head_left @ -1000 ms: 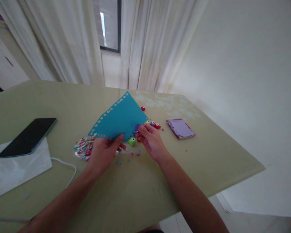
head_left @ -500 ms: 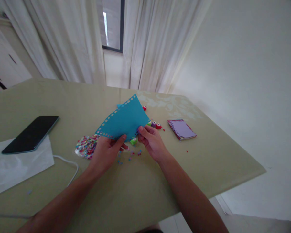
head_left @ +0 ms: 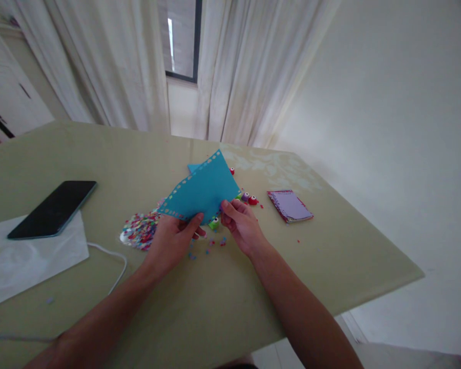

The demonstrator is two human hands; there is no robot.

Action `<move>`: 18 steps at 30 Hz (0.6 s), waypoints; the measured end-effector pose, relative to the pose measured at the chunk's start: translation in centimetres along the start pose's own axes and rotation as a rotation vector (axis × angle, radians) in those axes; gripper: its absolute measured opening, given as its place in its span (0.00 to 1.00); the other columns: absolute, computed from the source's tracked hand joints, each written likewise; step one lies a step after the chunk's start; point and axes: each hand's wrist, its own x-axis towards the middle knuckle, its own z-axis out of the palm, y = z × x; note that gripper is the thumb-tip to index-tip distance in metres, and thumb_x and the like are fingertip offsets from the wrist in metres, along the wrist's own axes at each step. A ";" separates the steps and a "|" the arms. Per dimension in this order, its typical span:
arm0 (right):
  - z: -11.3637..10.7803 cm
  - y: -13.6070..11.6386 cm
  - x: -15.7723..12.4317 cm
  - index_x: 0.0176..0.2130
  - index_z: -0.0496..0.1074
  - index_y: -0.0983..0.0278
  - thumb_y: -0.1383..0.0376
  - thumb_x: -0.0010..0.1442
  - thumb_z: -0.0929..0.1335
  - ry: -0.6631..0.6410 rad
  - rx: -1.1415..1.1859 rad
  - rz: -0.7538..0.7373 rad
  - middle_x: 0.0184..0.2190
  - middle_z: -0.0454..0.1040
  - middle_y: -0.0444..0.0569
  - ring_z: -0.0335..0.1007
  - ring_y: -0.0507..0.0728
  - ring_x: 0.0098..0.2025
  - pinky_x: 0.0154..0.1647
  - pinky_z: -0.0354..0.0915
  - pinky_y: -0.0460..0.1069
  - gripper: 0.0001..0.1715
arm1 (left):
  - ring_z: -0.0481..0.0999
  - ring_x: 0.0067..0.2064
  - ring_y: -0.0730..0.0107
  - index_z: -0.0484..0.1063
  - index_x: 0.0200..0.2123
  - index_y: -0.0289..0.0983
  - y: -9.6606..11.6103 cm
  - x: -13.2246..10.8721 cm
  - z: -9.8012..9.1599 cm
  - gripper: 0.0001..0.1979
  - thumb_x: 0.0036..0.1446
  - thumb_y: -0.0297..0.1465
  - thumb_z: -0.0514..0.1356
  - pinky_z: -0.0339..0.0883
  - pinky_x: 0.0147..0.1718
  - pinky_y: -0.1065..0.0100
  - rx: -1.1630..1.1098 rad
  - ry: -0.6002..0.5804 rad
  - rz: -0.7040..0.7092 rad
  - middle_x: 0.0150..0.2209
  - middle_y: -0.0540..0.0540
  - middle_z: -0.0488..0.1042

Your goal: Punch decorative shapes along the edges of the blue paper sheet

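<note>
A blue sheet of paper (head_left: 205, 187) is held up slantwise above the table, with small cut-out shapes along its left and lower edges. My left hand (head_left: 172, 237) pinches its lower edge, thumb on top and fingers underneath. At the lower right edge, my right hand (head_left: 243, 225) is closed on a small purple craft punch (head_left: 222, 207), mostly hidden by the thumb and fingers. Just below the paper a green punch with an eye (head_left: 214, 223) lies between my hands. Bits of confetti (head_left: 211, 245) are scattered nearby.
A confetti pile (head_left: 138, 231) lies left of my hands. Behind my right hand are a purple punch (head_left: 245, 197) and red punch (head_left: 253, 200). A stack of punched paper (head_left: 290, 206) lies right. Leftward are a phone (head_left: 54, 210), white sheet (head_left: 57, 251) and cable (head_left: 119, 271).
The whole view has shifted slightly, so things appear a little farther right. Both hands keep their hold at the paper's lower edge, with hardly any change in pose.
</note>
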 end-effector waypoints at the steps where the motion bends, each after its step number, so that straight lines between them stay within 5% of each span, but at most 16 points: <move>1: 0.0 0.0 0.0 0.25 0.67 0.60 0.45 0.42 0.86 0.001 0.000 0.003 0.19 0.62 0.36 0.52 0.49 0.24 0.27 0.46 0.48 0.34 | 0.76 0.21 0.62 0.78 0.29 0.40 0.0 0.0 0.0 0.14 0.54 0.44 0.64 0.67 0.22 0.66 -0.001 0.001 -0.001 0.20 0.46 0.79; 12: -1.0 -1.0 0.3 0.36 0.76 0.60 0.52 0.47 0.85 0.015 0.021 -0.061 0.29 0.76 0.40 0.65 0.50 0.28 0.30 0.61 0.46 0.25 | 0.77 0.21 0.61 0.79 0.24 0.39 -0.2 0.4 -0.3 0.19 0.51 0.49 0.66 0.64 0.18 0.67 -0.055 0.062 -0.072 0.18 0.44 0.78; 18: -3.4 -2.3 1.0 0.47 0.81 0.59 0.56 0.55 0.78 0.081 -0.427 -0.287 0.41 0.81 0.47 0.73 0.56 0.38 0.41 0.69 0.51 0.20 | 0.78 0.23 0.63 0.79 0.24 0.38 -1.4 1.1 -0.6 0.21 0.51 0.50 0.69 0.72 0.24 0.65 -0.153 0.134 -0.034 0.23 0.42 0.81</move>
